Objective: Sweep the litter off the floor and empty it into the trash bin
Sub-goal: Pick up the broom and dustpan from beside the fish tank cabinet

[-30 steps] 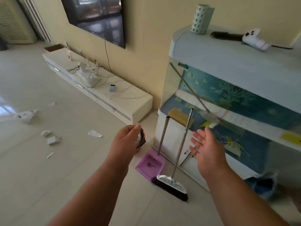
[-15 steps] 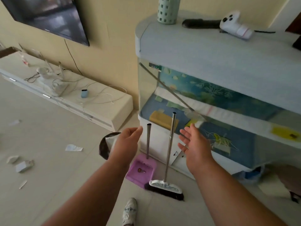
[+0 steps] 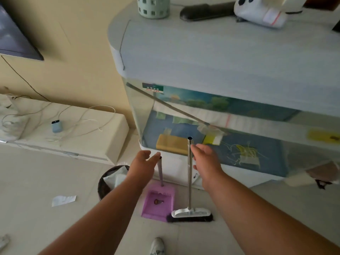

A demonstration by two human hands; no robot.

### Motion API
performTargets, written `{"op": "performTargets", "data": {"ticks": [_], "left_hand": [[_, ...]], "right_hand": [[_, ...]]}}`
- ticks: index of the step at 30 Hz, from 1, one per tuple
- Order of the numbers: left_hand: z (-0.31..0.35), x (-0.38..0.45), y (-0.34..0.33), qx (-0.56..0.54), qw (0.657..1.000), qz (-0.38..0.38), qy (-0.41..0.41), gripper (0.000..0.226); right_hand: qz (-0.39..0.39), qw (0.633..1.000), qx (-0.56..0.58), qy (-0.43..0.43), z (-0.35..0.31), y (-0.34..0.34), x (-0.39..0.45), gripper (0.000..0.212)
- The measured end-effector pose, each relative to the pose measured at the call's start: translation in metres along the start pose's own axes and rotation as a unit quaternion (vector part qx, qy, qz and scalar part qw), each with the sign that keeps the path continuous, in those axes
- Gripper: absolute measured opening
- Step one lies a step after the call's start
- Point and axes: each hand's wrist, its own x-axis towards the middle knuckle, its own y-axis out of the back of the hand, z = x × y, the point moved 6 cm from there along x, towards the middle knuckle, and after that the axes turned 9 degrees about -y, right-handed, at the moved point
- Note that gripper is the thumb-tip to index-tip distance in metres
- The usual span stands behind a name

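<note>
A broom (image 3: 189, 183) with a metal handle and dark bristles stands upright against the fish tank cabinet. Beside it on the left stands a purple dustpan (image 3: 158, 203) with its own thin handle. My right hand (image 3: 207, 161) is open, its fingertips right at the broom handle near the top. My left hand (image 3: 144, 165) is open, fingertips at the top of the dustpan handle. A dark round trash bin (image 3: 106, 183) with a white liner sits on the floor just left of my left forearm. A white scrap of litter (image 3: 63, 200) lies on the tiles to its left.
The fish tank (image 3: 220, 100) on its white cabinet fills the right side. A low white TV bench (image 3: 88, 138) with cables runs along the wall at left. More litter (image 3: 3, 242) lies at the bottom left edge. My shoe (image 3: 157, 246) shows at the bottom.
I have stepped closer to the tank. Both hands have reached forward and up to the tops of the two handles; the view has tilted down.
</note>
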Motion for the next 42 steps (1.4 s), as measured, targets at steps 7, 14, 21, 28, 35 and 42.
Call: {"op": "performTargets", "data": {"ticks": [7,14,21,28,35,42], "left_hand": [[-0.016,0.056,-0.043,0.172,0.978,-0.104,-0.057,0.072],[-0.044,0.076,-0.063,0.305,0.932,-0.17,-0.095,0.079],[-0.062,0.09,-0.078,0.367,0.902,-0.195,-0.117,0.051],[-0.081,0.071,-0.091,0.434,0.862,-0.235,-0.116,0.028],[-0.1,0.043,-0.096,0.481,0.832,-0.258,-0.105,0.032],[-0.109,0.016,-0.085,0.514,0.816,-0.241,-0.11,0.026]], "right_hand": [[0.042,0.993,-0.112,-0.007,0.019,-0.024,0.062,0.088],[0.05,0.985,-0.168,0.006,0.015,-0.037,0.08,0.054],[0.039,0.986,-0.163,-0.004,0.016,-0.039,0.096,0.033],[-0.167,0.977,-0.07,-0.114,0.041,-0.036,0.067,0.03],[-0.283,0.903,0.161,-0.281,0.071,-0.022,0.037,0.04],[-0.205,0.866,0.254,-0.378,0.089,-0.035,0.004,0.02]]}}
